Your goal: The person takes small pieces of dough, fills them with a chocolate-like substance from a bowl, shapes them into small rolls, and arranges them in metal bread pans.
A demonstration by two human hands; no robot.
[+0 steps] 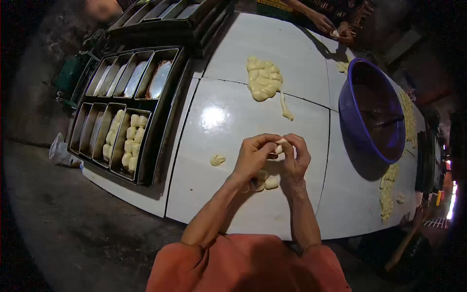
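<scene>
My left hand (256, 155) and my right hand (296, 155) meet over the white tiled table, both closed on one small piece of dough (279, 146). Fingers and thumbs of both hands pinch it between them. Under my wrists lie a few rounded dough balls (271, 182), partly hidden by my left forearm. A small loose scrap of dough (217, 160) rests to the left of my left hand. Farther off sits a large pale lump of dough (263, 79), with a thin strip trailing from it toward my hands.
At left stands a set of metal loaf pans (121, 102); two near compartments hold rows of dough balls (132, 146). More pans (160, 10) are stacked behind. A big purple tub (346, 114) stands at right, beside strips of dough (388, 192). Across the table, another person's hands (335, 30) hold dough.
</scene>
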